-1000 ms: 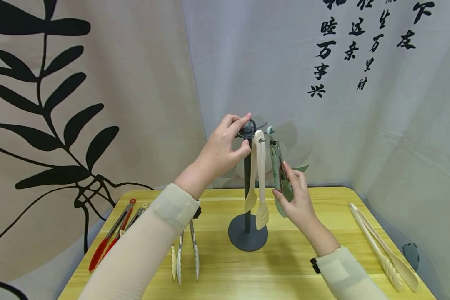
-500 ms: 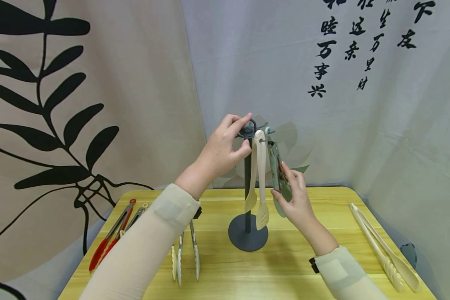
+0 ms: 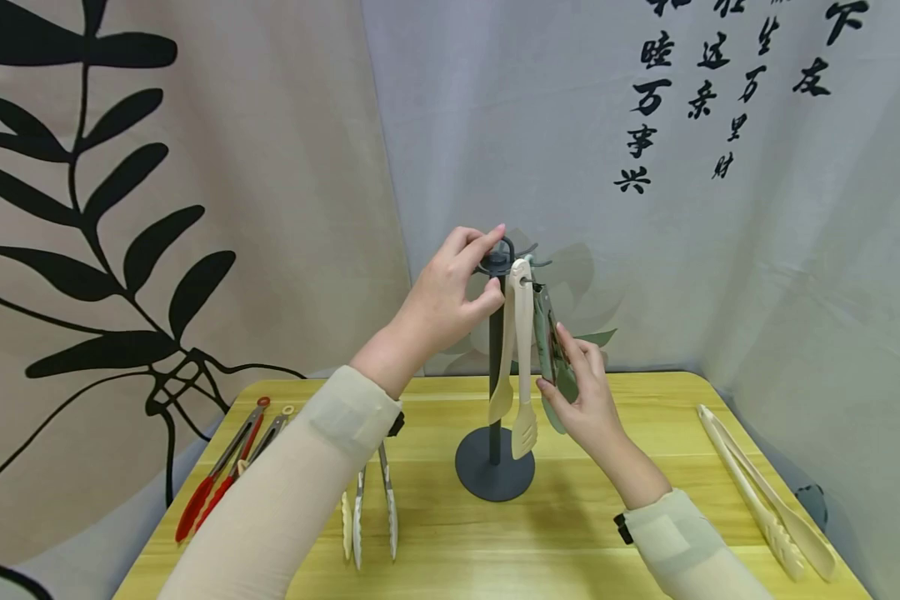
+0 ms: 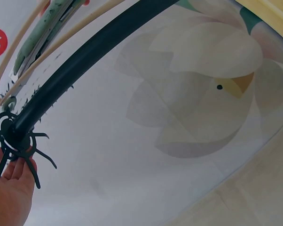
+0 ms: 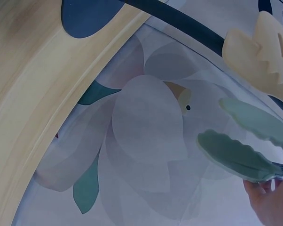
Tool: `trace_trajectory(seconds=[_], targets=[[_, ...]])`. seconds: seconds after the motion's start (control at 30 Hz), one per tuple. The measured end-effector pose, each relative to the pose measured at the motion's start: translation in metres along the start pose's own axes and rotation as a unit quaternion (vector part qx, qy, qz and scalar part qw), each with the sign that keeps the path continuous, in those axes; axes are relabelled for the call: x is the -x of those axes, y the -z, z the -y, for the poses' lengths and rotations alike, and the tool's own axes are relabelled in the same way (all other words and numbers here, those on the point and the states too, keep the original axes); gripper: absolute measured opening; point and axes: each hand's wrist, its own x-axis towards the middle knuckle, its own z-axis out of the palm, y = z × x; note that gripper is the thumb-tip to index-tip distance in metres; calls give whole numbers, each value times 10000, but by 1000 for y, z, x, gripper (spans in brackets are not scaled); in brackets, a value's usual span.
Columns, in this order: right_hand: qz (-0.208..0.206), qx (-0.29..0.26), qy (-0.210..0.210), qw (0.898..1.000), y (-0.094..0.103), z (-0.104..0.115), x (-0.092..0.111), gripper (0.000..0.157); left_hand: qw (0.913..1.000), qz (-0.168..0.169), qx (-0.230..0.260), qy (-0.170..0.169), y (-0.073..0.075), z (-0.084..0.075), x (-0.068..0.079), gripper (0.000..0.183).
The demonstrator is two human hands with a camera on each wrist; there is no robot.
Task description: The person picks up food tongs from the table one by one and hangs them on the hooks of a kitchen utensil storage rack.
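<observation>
A dark metal hanging stand (image 3: 494, 479) with hooks around its top stands mid-table. My left hand (image 3: 450, 287) holds it by the hook ring, thumb and fingers at either side of the top. On the near hook hangs a pair of cream tongs (image 3: 523, 350), one head slotted. My right hand (image 3: 587, 400) pinches a pair of green tongs (image 3: 546, 342) just to the right of them. The hanging loop of the green tongs is up at a hook, partly hidden behind the cream handle. In the right wrist view the scalloped green heads (image 5: 238, 155) point away from the fingers.
Red-tipped tongs (image 3: 221, 475) lie at the table's left, beside other metal-handled tongs (image 3: 388, 508) partly under the left sleeve. Long cream tongs (image 3: 768, 496) lie along the right edge of the wooden table (image 3: 645, 467). A printed curtain hangs behind.
My right hand has carried the green tongs slightly left, so their loop has moved inward along the hook toward the stand's top. My left hand stays on the stand.
</observation>
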Motion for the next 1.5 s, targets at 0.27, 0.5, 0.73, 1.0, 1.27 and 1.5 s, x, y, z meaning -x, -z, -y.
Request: trace_trajectory(seconds=[0.27, 0.5, 0.73, 1.0, 1.27, 1.5], targets=[[24, -60, -67, 10000, -2, 2, -1, 82, 10000, 34, 4, 34, 0, 0, -1, 59], [149, -94, -217, 9996, -6, 1, 0, 84, 9999, 51, -10, 90, 1, 0, 0, 59], [343, -115, -292, 9989, -8, 0, 1, 88, 10000, 24, -22, 22, 1, 1, 0, 59], [467, -227, -248, 9983, -10, -1, 1, 88, 10000, 3, -29, 20, 1, 1, 1, 59], [584, -311, -239, 9975, -13, -2, 0, 85, 10000, -6, -7, -69, -1, 0, 1, 59], [551, -470, -111, 9973, -8, 24, -5, 79, 10000, -22, -12, -11, -1, 0, 2, 59]])
